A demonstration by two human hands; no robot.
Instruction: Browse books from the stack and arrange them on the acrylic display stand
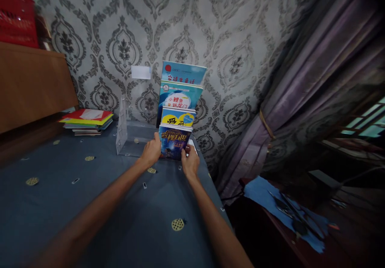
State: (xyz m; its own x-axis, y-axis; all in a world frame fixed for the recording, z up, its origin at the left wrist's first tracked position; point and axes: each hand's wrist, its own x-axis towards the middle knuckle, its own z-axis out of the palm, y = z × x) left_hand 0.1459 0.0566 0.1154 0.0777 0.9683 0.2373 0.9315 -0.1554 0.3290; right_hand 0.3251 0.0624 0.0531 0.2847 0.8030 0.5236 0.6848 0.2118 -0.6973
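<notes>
A dark blue book (pixel 174 143) with gold lettering stands at the front of a clear tiered rack (pixel 122 131). On its left edge is my left hand (pixel 152 152), fingers closed around the side. My right hand (pixel 190 160) grips the lower right edge of the same book. Stepped up behind it are a yellow and blue book (pixel 178 117), a teal book (pixel 181 95) and a light blue book (pixel 184 72) at the top. The left part of the rack holds no books. Something white shows behind my right fingers, mostly hidden.
A pile of books and folders (pixel 87 119) lies at the back left, beside a wooden cabinet (pixel 33 83) with a red basket (pixel 18 15) on it. Patterned wall stands behind. A tied purple curtain (pixel 255 136) hangs right, above a blue cloth (pixel 282 208) with tools on it.
</notes>
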